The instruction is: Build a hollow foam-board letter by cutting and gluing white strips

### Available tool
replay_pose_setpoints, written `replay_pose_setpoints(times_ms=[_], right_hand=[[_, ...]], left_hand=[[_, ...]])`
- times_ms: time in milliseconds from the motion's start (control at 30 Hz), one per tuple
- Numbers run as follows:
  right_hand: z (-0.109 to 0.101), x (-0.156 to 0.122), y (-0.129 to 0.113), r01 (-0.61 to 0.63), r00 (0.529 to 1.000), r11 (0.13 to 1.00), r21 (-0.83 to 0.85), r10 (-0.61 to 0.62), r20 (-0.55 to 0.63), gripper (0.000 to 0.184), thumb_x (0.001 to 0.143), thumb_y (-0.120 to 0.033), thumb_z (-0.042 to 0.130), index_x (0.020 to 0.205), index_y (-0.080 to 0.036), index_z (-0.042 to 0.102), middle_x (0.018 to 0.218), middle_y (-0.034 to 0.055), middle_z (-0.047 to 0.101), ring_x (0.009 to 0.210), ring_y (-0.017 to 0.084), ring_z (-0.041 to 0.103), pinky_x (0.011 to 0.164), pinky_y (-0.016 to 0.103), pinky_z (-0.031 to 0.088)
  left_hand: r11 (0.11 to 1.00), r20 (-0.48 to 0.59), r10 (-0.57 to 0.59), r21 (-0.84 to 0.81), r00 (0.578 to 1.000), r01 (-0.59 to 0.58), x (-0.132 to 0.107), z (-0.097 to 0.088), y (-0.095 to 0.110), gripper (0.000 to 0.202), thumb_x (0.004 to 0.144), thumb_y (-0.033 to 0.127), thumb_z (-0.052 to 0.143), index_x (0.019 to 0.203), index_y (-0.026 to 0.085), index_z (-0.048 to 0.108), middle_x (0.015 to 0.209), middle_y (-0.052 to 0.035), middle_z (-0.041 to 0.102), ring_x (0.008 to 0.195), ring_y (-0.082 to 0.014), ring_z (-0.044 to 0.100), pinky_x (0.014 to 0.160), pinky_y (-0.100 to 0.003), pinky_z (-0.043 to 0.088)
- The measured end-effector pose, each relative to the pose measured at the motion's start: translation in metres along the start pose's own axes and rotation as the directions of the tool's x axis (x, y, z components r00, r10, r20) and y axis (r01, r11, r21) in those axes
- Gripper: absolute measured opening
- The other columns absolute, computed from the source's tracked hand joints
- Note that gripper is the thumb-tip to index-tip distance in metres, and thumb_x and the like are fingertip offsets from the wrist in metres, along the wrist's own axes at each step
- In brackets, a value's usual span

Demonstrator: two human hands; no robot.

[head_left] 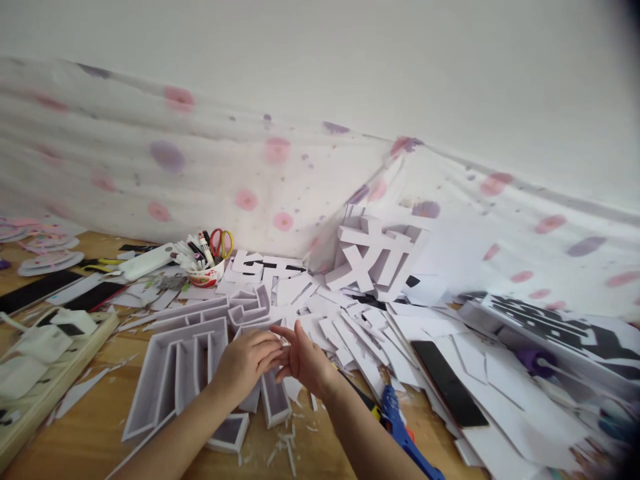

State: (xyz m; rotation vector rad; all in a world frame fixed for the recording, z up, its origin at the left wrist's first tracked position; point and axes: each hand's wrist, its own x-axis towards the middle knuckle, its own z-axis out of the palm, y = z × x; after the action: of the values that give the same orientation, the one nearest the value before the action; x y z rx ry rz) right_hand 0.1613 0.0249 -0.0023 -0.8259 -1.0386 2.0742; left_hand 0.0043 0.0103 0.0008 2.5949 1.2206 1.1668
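My left hand point(250, 360) and my right hand point(311, 365) meet above a hollow white foam-board letter shape point(170, 353) with raised walls. The left fingers are bent and pressed together, their tips against the right hand; whatever may be between them is too small to make out. On my right hand the fingers are spread apart, and no held object shows. Below the hands, a narrow walled section point(276, 400) of white board lies on the wooden table. To the right of my right forearm rests a blue glue gun point(395, 417).
White offcuts point(350, 333) cover the middle. Assembled white characters point(373, 257) stand by the curtain. A black phone point(447, 383) lies on sheets at right. A cup point(205, 275) holds pens and scissors point(221, 243). At left sits a power strip point(95, 347) with plugged-in adapters.
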Motion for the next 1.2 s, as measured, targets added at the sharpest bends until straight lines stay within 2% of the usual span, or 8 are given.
replay_pose_setpoints(times_ms=[133, 267, 400, 733, 833, 933, 1033, 1200], right_hand=[[-0.002, 0.000, -0.001, -0.055, 0.997, 0.995, 0.088, 0.059, -0.046, 0.069, 0.090, -0.064, 0.017, 0.125, -0.010, 0.044, 0.063, 0.0044, 0.064, 0.060, 0.017, 0.063, 0.052, 0.026, 0.045], [-0.002, -0.002, -0.004, -0.038, 0.999, 0.998, 0.049, 0.038, 0.004, 0.067, 0.092, -0.060, 0.012, 0.123, -0.012, 0.047, 0.067, 0.0057, 0.066, 0.063, 0.017, 0.065, 0.053, 0.026, 0.045], [-0.003, -0.004, -0.006, -0.010, 0.999, 1.000, -0.014, 0.011, 0.036, 0.069, 0.091, -0.062, 0.012, 0.121, -0.013, 0.050, 0.075, 0.0088, 0.068, 0.067, 0.019, 0.066, 0.053, 0.025, 0.044], [-0.011, -0.007, -0.016, -0.045, 0.998, 0.994, 0.103, 0.049, -0.042, 0.063, 0.095, -0.053, 0.009, 0.115, -0.012, 0.053, 0.074, 0.0094, 0.070, 0.070, 0.018, 0.067, 0.051, 0.022, 0.043], [-0.018, -0.009, -0.019, -0.041, 0.997, 0.993, 0.115, 0.049, -0.061, 0.055, 0.095, -0.052, 0.019, 0.108, -0.014, 0.057, 0.084, 0.0102, 0.071, 0.074, 0.017, 0.067, 0.053, 0.022, 0.044], [-0.029, -0.011, -0.019, 0.017, 0.986, 0.998, -0.063, -0.027, -0.162, 0.042, 0.088, -0.050, 0.043, 0.102, -0.015, 0.062, 0.088, 0.0093, 0.070, 0.072, 0.015, 0.064, 0.055, 0.021, 0.043], [-0.043, -0.011, -0.020, 0.039, 0.927, 0.932, -0.359, -0.168, -0.336, 0.036, 0.073, -0.044, 0.062, 0.096, -0.015, 0.064, 0.075, 0.0036, 0.065, 0.062, 0.012, 0.058, 0.056, 0.022, 0.043], [-0.077, -0.004, -0.033, -0.104, 0.806, 0.792, -0.602, -0.288, -0.518, 0.018, 0.070, -0.030, 0.061, 0.082, -0.016, 0.064, 0.066, -0.0004, 0.058, 0.059, 0.012, 0.053, 0.062, 0.027, 0.043]], left_hand=[[0.997, -0.004, 0.060, 0.056, 0.998, -0.060, 0.000, 0.002, 0.000, 0.022, 0.089, 0.022, 0.043, 0.081, 0.020, 0.064, 0.082, -0.0033, 0.070, 0.076, -0.0174, 0.064, 0.067, -0.031, 0.050], [0.997, 0.002, -0.070, -0.011, 0.998, 0.070, 0.003, 0.002, 0.001, 0.012, 0.086, 0.019, 0.049, 0.079, 0.020, 0.058, 0.084, -0.0020, 0.067, 0.082, -0.0168, 0.063, 0.071, -0.030, 0.049], [0.979, 0.114, -0.178, -0.077, 0.977, 0.188, 0.009, -0.001, 0.003, 0.008, 0.082, 0.018, 0.053, 0.074, 0.021, 0.054, 0.079, 0.0009, 0.064, 0.078, -0.0156, 0.061, 0.070, -0.029, 0.047], [0.974, 0.124, -0.173, -0.123, 0.977, 0.188, 0.011, -0.002, 0.002, 0.011, 0.085, 0.023, 0.048, 0.075, 0.021, 0.052, 0.077, 0.0004, 0.060, 0.077, -0.0154, 0.058, 0.072, -0.029, 0.044], [0.963, 0.132, -0.233, -0.105, 0.964, 0.247, 0.010, -0.006, -0.003, 0.011, 0.086, 0.026, 0.046, 0.078, 0.022, 0.052, 0.077, 0.0013, 0.061, 0.074, -0.0146, 0.058, 0.068, -0.027, 0.044], [0.935, 0.149, -0.338, -0.059, 0.929, 0.350, 0.008, -0.014, -0.010, 0.012, 0.086, 0.030, 0.046, 0.078, 0.023, 0.053, 0.074, 0.0027, 0.063, 0.068, -0.0140, 0.059, 0.063, -0.025, 0.042], [0.896, 0.150, -0.432, -0.041, 0.889, 0.443, 0.006, -0.023, -0.018, 0.014, 0.083, 0.034, 0.049, 0.074, 0.023, 0.052, 0.069, 0.0041, 0.063, 0.063, -0.0135, 0.058, 0.060, -0.025, 0.040], [0.832, 0.119, -0.526, -0.131, 0.842, 0.539, -0.002, -0.036, -0.032, 0.017, 0.076, 0.038, 0.055, 0.087, 0.025, 0.048, 0.074, 0.0051, 0.066, 0.066, -0.0134, 0.060, 0.065, -0.025, 0.044]])
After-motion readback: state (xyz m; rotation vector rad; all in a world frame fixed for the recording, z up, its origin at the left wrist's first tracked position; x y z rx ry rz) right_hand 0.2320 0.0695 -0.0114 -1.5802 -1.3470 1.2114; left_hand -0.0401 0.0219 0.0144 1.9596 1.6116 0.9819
